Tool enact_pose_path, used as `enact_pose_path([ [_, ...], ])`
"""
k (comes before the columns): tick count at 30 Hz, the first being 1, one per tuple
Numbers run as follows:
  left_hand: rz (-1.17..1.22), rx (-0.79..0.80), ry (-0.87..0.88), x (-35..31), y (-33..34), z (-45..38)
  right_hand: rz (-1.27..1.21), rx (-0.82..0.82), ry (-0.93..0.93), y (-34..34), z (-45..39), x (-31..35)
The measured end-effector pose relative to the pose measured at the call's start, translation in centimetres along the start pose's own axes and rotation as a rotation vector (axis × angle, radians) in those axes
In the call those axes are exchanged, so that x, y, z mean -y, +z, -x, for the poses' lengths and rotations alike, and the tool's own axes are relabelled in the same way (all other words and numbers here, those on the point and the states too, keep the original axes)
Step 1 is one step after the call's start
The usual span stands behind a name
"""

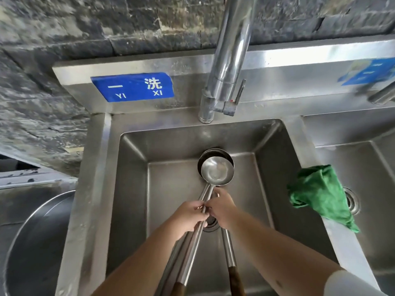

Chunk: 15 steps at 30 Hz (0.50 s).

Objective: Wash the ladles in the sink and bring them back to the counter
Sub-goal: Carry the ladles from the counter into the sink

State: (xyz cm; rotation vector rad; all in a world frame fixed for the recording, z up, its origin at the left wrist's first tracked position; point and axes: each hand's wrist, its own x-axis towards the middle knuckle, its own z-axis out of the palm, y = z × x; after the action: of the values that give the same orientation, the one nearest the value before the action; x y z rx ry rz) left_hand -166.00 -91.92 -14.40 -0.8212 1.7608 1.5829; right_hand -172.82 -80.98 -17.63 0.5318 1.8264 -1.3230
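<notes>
Three long steel ladles [217,171] with brown wooden grips lie bunched over the left sink basin [132,189], their bowls stacked near the basin's back wall. My left hand [189,216] grips two of the handles [190,253] midway along. My right hand [221,207] holds the third ladle's handle [228,248] beside it, the fingers of both hands touching. The wooden ends point toward me at the bottom edge. The faucet [226,67] stands above the basin; no water is running.
A green cloth [318,195] hangs over the divider between the left basin and the right basin [363,167]. A blue sign [132,87] is on the backsplash. A large steel bowl [32,242] sits lower left. A dark stone wall rises behind.
</notes>
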Motion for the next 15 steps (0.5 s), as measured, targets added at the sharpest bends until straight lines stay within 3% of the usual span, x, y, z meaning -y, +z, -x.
enact_pose_path([
  [7, -0.076, 0.021, 0.048, 1.9, -0.6, -2.9, -0.029, 0.078, 0.085, 0.6, -1.0, -0.3],
  [12, -0.171, -0.023, -0.035, 3.5, -0.2, -2.9, -0.146, 0.192, 0.105, -0.4, -0.4, -0.2],
  [15, -0.083, -0.029, -0.093, 5.5, -0.4, -3.2, -0.191, 0.188, 0.121, -1.3, 0.2, 0.0],
])
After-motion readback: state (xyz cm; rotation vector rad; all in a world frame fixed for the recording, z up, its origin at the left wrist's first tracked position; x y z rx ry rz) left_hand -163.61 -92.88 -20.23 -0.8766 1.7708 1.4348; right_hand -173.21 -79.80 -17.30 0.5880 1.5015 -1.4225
